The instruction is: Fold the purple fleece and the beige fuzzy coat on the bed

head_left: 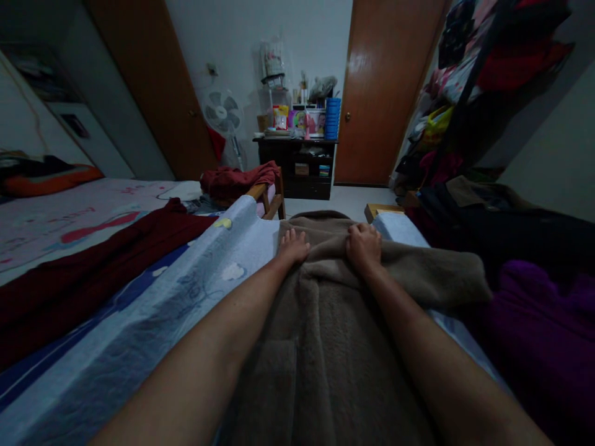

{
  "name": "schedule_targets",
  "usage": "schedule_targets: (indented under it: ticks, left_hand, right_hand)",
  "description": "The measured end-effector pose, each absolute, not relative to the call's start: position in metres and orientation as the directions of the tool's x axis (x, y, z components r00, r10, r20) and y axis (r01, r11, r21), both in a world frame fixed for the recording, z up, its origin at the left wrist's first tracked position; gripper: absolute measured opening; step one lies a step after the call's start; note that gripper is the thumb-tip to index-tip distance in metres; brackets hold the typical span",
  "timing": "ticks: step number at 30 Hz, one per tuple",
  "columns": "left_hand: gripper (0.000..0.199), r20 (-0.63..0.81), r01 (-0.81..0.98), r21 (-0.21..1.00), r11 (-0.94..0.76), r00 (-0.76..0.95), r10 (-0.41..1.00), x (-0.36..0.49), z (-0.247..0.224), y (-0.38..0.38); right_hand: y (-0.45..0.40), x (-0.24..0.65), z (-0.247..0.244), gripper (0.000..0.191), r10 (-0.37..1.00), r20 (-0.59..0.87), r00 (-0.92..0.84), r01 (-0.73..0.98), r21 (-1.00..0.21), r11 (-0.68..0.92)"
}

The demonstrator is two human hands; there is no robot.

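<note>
A brown fleecy coat (344, 347) lies spread out before me over a light blue patterned cloth (232, 248), its hem toward me and its top at the far end. One sleeve of the coat stretches out to the right. My left hand (294, 246) rests on the coat's upper left part with the fingers spread out. On the upper right part, near where the sleeve begins, my right hand (365, 244) is closed, its fingers curled into the fabric. Folds run between the two hands.
On the left, a dark red garment (106, 266) lies over a bed (41, 217). Purple clothing (543, 328) and dark clothes (515, 229) are heaped at right. Beyond stand a fan (224, 113), a dark cabinet (292, 186) and a brown door (388, 93).
</note>
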State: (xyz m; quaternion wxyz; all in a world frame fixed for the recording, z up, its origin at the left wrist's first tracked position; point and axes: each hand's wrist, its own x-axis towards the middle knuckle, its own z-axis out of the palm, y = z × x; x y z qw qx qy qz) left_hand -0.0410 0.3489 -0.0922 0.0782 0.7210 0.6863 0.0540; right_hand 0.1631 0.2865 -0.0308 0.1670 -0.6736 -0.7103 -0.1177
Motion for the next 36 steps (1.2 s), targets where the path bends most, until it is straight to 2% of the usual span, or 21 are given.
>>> schedule_targets:
  ticks: [4, 7, 10, 12, 16, 20, 25, 29, 33, 36]
  left_hand:
    - [0.057, 0.141, 0.980, 0.197, 0.000, -0.029, 0.990, -0.028, -0.104, 0.337]
    - [0.053, 0.229, 0.972, 0.234, -0.025, -0.030, 0.973, -0.026, -0.106, 0.329]
    - [0.053, 0.139, 0.942, 0.333, -0.039, -0.008, 0.990, -0.027, -0.098, 0.326]
    - [0.052, 0.080, 0.924, 0.380, -0.051, 0.022, 0.997, -0.026, -0.093, 0.324]
    - [0.050, 0.036, 0.903, 0.410, -0.127, 0.124, 0.992, -0.024, -0.087, 0.311]
    - [0.050, 0.003, 0.897, 0.411, -0.163, 0.177, 0.984, -0.022, -0.087, 0.297]
    - [0.053, -0.036, 0.911, 0.388, -0.142, 0.169, 0.985, -0.018, -0.088, 0.296]
    - [0.057, -0.071, 0.924, 0.367, -0.111, 0.146, 0.987, -0.014, -0.087, 0.300]
    - [0.063, -0.115, 0.936, 0.348, -0.050, 0.096, 0.989, -0.006, -0.087, 0.305]
    - [0.067, -0.107, 0.946, 0.323, -0.029, 0.067, 0.992, 0.000, -0.089, 0.305]
  right_hand:
    - [0.272, 0.150, -0.043, 0.027, 0.922, 0.326, -0.210, 0.973, -0.023, 0.230]
    - [0.264, 0.152, -0.053, 0.030, 0.938, 0.269, -0.220, 0.969, -0.051, 0.242]
    - [0.251, 0.160, -0.050, 0.028, 0.927, 0.319, -0.196, 0.965, -0.105, 0.240]
    - [0.238, 0.164, -0.043, 0.034, 0.908, 0.365, -0.205, 0.949, -0.152, 0.275]
    - [0.211, 0.164, -0.040, 0.038, 0.884, 0.264, -0.385, 0.877, -0.194, 0.440]
    - [0.202, 0.154, -0.048, 0.052, 0.889, 0.137, -0.437, 0.880, -0.136, 0.454]
    - [0.208, 0.157, -0.036, 0.041, 0.946, 0.075, -0.316, 0.949, 0.015, 0.316]
    - [0.204, 0.171, -0.015, 0.033, 0.956, 0.093, -0.279, 0.955, 0.129, 0.267]
    - [0.184, 0.176, -0.008, 0.030, 0.929, 0.127, -0.346, 0.933, 0.152, 0.327]
    - [0.167, 0.176, -0.015, 0.028, 0.938, 0.074, -0.340, 0.934, 0.138, 0.328]
